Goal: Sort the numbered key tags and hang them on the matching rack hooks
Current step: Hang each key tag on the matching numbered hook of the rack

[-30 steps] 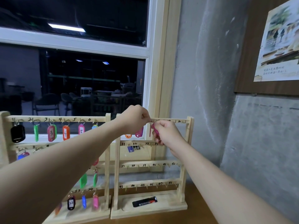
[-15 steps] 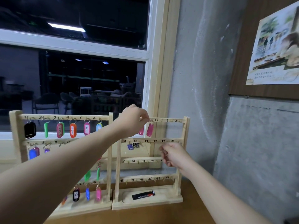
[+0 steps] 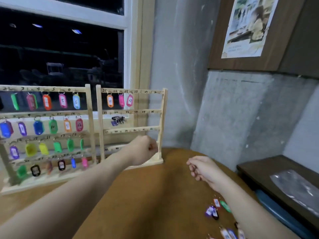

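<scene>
Head view: both hands, left hand (image 3: 144, 150) and right hand (image 3: 202, 169), have curled fingers holding nothing visible. Loose key tags (image 3: 214, 208) lie on the tabletop (image 3: 146, 195); light, stiff plastic, best pinched at the ring.

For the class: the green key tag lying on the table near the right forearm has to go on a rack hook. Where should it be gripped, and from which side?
Pinch the green key tag across its long edges from above: it lies flat on the table. The right hand looks nearest. Keep the ring end free for the hook, though blur hides which end that is.
</scene>
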Demonstrator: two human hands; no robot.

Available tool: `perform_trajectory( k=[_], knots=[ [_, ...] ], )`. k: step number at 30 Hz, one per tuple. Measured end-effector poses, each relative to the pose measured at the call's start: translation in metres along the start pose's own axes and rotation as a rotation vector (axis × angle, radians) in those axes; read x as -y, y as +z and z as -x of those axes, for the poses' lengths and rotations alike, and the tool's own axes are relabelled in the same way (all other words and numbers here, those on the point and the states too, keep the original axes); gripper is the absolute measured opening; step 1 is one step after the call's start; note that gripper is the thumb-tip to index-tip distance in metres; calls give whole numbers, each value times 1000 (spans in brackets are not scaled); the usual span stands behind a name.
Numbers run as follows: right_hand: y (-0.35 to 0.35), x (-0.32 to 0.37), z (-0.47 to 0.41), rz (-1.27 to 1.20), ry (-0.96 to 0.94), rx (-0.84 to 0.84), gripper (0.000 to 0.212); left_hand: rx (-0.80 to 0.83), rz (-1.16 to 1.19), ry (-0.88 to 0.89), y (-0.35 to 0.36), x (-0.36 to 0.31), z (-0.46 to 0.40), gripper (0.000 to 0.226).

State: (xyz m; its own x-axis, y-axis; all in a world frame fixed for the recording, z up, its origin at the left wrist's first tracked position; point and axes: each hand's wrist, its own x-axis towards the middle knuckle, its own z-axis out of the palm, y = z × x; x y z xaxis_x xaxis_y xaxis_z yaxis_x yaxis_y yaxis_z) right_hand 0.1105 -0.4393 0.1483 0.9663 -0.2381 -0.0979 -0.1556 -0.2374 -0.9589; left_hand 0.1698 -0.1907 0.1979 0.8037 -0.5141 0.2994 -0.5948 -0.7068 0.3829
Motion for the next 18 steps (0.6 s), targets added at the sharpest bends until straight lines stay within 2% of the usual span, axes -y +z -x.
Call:
perform_trajectory(
  k=[4, 6, 9, 14, 18],
  knots=[
    [-35, -44, 25, 136, 45, -90, 18, 207, 26, 19, 72, -14, 16, 16],
    [-53, -63, 36, 255, 11, -158, 21, 259, 80, 29, 103, -22, 23, 20],
    [-75, -91, 54, 394, -65, -223, 23, 310, 140, 2, 140, -35, 31, 20],
    [-89, -133, 76, 416, -27, -201, 17, 385, 231, -41, 188, -55, 37, 14],
    [-84, -148, 77, 457, -47, -213, 16, 362, 313, -70, 213, -73, 31, 17]
  ],
)
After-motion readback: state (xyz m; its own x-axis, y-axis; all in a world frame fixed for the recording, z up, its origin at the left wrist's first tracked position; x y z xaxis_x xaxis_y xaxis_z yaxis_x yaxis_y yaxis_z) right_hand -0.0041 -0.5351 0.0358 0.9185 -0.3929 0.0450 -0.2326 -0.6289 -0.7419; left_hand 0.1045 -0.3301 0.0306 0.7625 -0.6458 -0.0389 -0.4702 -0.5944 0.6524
